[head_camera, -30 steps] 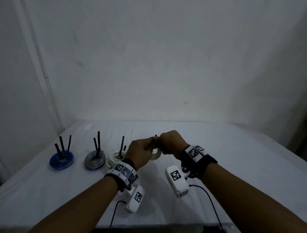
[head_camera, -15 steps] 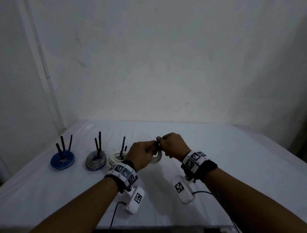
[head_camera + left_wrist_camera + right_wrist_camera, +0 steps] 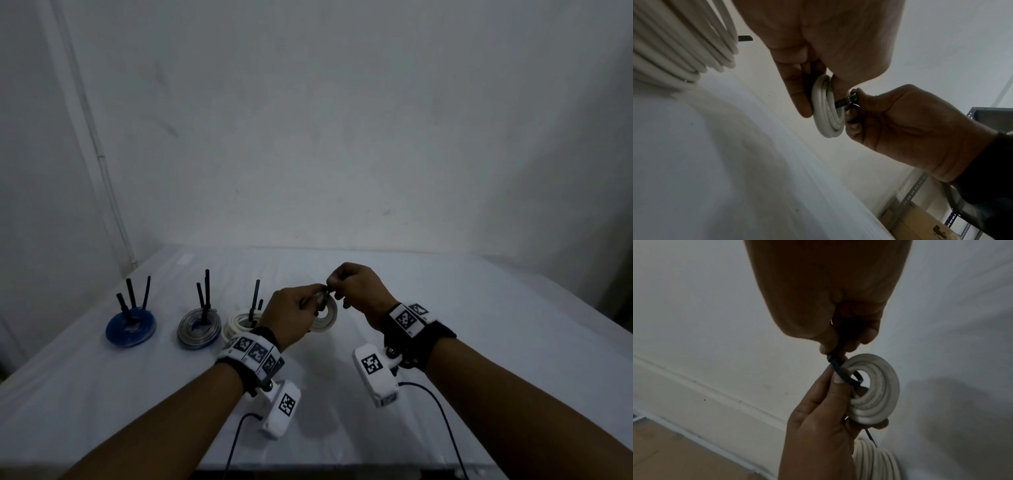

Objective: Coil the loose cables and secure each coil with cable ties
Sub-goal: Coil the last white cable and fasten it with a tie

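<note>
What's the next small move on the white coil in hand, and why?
Probably pull the cable tie tail further through with the right hand while the left hand steadies the small white coil. The tie already runs through the coil's centre and the right fingers pinch it, but its loop looks slack.

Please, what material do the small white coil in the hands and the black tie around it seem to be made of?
White coil: probably a plastic- or rubber-jacketed cable; smooth, matte surface, round strands that bend tightly without creasing.
Black tie: likely nylon plastic; a thin, flat strip with a slight sheen, stiff enough to hold a loop. Dim light leaves both uncertain.
</note>
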